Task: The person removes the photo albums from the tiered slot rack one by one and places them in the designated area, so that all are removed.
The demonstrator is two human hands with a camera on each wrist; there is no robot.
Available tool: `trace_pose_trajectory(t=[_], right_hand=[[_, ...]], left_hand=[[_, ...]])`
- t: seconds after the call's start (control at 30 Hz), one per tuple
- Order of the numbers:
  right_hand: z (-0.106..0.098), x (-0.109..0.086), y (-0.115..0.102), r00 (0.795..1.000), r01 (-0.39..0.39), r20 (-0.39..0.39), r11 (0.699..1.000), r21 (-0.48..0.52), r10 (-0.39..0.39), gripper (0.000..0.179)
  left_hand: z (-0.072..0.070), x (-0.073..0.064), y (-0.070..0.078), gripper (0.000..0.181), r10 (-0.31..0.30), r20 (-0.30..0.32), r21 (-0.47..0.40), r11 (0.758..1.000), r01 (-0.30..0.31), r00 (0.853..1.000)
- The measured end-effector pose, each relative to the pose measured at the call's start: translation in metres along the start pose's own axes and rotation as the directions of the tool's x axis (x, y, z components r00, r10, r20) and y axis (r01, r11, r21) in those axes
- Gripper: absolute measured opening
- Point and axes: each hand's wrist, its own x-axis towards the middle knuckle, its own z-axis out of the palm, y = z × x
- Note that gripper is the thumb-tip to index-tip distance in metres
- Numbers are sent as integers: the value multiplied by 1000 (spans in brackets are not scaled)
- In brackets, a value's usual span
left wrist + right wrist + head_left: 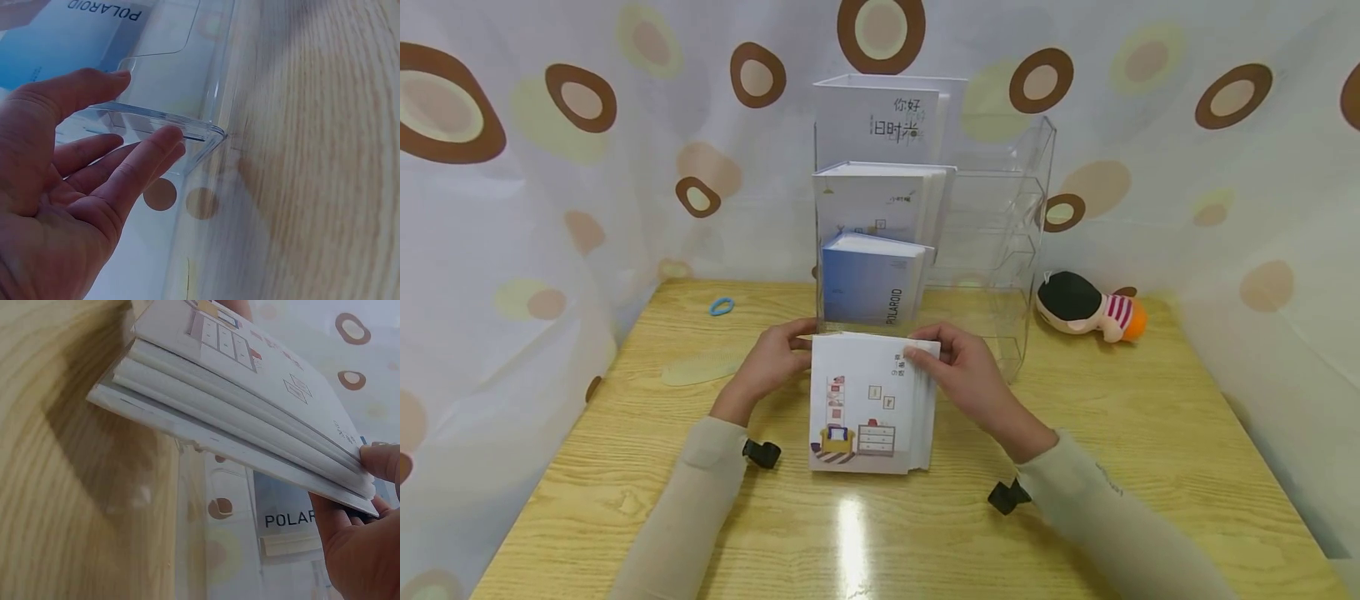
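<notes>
My right hand [966, 371] pinches the right edge of a white photo album [850, 392] with a printed armchair and drawers, thumb in front and fingers behind. The album stands upright in front of a clear tiered rack [1026, 342], and its page edges [244, 422] show in the right wrist view. My left hand [772, 360] is beside the rack's lower left corner, its fingers loosely spread. In the left wrist view, the thumb and fingers of this hand [69, 187] lie either side of the rack's clear edge [169, 119], with no album between them.
The rack's left side holds a blue POLAROID album [867, 283] and white albums [872, 196] on the tiers above. A plush doll [1086, 308] lies right of the rack. A blue ring [722, 307] and a pale flat strip [696, 369] lie on the left of the wooden table [1120, 417].
</notes>
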Motion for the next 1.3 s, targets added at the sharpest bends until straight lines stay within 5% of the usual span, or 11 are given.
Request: trace_pose_trajectory(t=[0.73,1.3], right_hand=[[17,-8,19,989,-100,120,993,67,91,29],[21,-4,23,978,-112,159,984,-139,134,38]], left_hand=[[3,1,-1,76,-27,9,-35,999,27,1000],[-1,0,-2,74,-6,10,-18,1000,6,1000]])
